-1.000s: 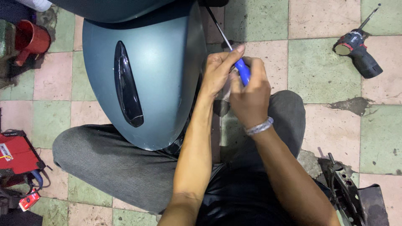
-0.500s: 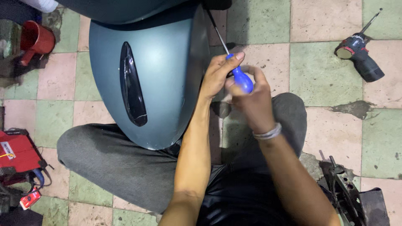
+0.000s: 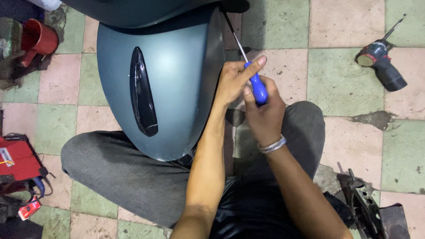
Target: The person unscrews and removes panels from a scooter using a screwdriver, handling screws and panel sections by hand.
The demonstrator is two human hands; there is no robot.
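**Two hands on a blue screwdriver beside a scooter panel**

Screwdriver [image 3: 256, 84]: blue handle, thin metal shaft. The shaft runs up and to the left from the handle, along the right edge of the panel, and its tip goes out of sight under the dark edge at the top of the view. The tool lies tilted, above the floor and just right of the panel.

Right hand [image 3: 264, 116]: fingers curled shut around the lower end of the blue handle. A silver bracelet [image 3: 272, 145] sits on the wrist.

Left hand [image 3: 233, 79]: fingers partly closed, pinching the upper end of the handle where the shaft begins; the index finger lies stretched along the top. The back of the hand is just beside the panel's right edge; contact cannot be told.

Panel [image 3: 177, 84]: grey-blue, rounded scooter body panel with a long black glossy insert [image 3: 142, 93] down its middle. Its lower rounded end rests over the person's left leg.

Legs [image 3: 133, 177]: in grey trousers, folded on the floor under the panel and the arms.

Floor [image 3: 345, 79]: worn pink and green tiles.

Cordless drill [image 3: 381, 59]: on the tiles at upper right, well apart from the hands.

Red cup [image 3: 39, 39]: at upper left.

Red case [image 3: 17, 160]: at the left edge.

Dark metal part [image 3: 363, 208]: at lower right, near the right forearm.
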